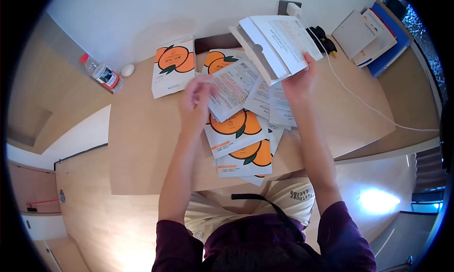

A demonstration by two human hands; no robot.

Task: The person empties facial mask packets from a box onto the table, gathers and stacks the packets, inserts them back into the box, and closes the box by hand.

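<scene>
In my right hand [301, 79] is a white cardboard box [288, 43] with small print, tilted, its open side facing left. My fingers and thumb grip its lower right corner. My left hand [198, 94] is blurred by motion beside the left edge of a printed white sachet [235, 87]; whether it touches the sachet I cannot tell. Several flat sachets lie in an overlapping pile, some print side up, others showing orange fruit pictures, like the orange-printed sachet [246, 159] near the table's front edge. An orange-printed box [174, 66] lies left of the pile.
A plastic bottle with a red cap [101, 73] stands at the left back, next to a small white round object [127, 70]. A white cable [352, 93] runs from the wall charger [294, 9] across the right side. Books and folders [373, 38] lean at the right back.
</scene>
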